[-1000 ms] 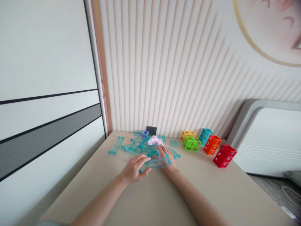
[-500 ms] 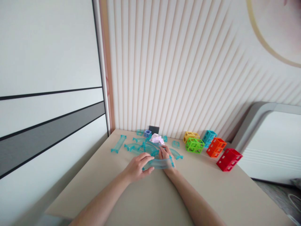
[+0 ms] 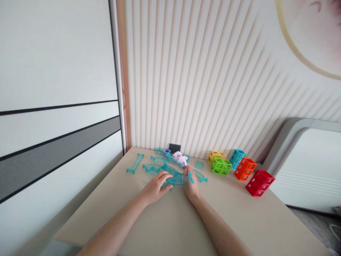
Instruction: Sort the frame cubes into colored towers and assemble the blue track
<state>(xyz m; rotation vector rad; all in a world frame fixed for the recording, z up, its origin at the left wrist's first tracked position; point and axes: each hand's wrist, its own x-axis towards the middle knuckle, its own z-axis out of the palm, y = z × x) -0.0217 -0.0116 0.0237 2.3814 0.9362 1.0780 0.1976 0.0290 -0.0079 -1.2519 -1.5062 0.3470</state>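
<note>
One curved translucent teal track piece (image 3: 179,181) is pinched between thumb and fingers by the left hand (image 3: 155,186), slightly farther forward over the beige surface (image 3: 162,227) than half a second ago. Right hand (image 3: 191,185): curled behind the piece's right end; grip cannot be told. Beyond: loose teal tracks (image 3: 136,163) and lilac pieces (image 3: 180,158), the latter visibly shifted. To the right: red block (image 3: 262,177), orange block (image 3: 245,169), green block (image 3: 220,167), blue block (image 3: 237,158), yellow block (image 3: 217,154), all open-framed. Farthest: black socket plate (image 3: 174,148), fluted wall (image 3: 186,71).
</note>
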